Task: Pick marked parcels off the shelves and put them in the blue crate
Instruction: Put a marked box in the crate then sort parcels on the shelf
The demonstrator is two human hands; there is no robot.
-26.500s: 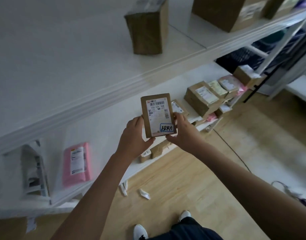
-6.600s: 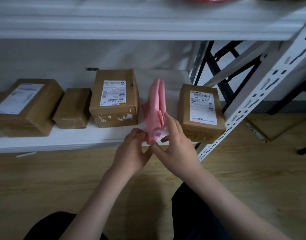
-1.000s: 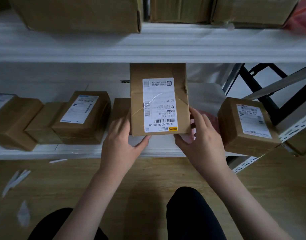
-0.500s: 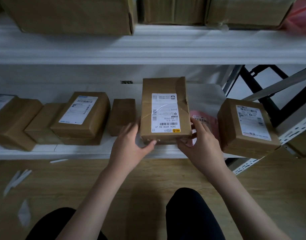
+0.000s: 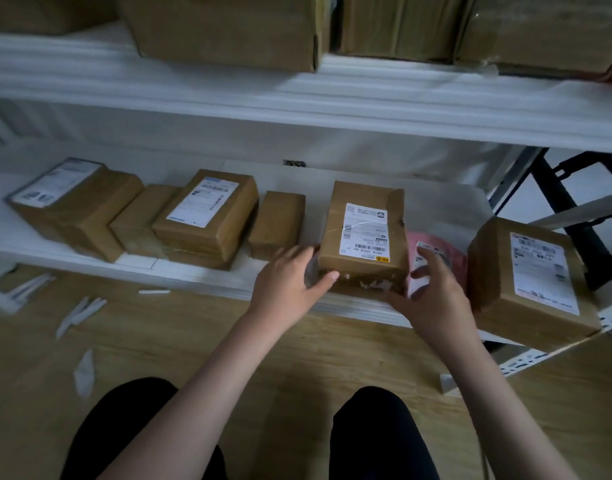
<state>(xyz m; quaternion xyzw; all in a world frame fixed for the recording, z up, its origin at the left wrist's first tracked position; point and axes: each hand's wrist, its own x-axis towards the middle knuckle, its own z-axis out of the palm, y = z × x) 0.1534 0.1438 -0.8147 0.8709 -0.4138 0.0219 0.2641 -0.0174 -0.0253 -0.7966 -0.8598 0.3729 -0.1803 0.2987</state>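
Observation:
A brown parcel (image 5: 363, 237) with a white label lies flat on the lower shelf (image 5: 200, 278), near its front edge. My left hand (image 5: 290, 282) holds its lower left corner, thumb on the front face and fingers along the left side. My right hand (image 5: 432, 292) hovers just off the parcel's right side with fingers spread, over a pink bag parcel (image 5: 436, 258) lying beside it. No hand-written mark shows on the label. The blue crate is out of view.
Left of it stand a small plain box (image 5: 276, 225), a labelled box (image 5: 207, 216) stacked on others and another labelled box (image 5: 72, 209). A labelled box (image 5: 529, 282) overhangs the shelf at right. Large cartons (image 5: 224, 26) fill the upper shelf. My knees and paper scraps are on the wooden floor.
One second ago I held the parcel upright with both hands. It has since been tipped back and laid flat on the shelf, and my right hand has come off it.

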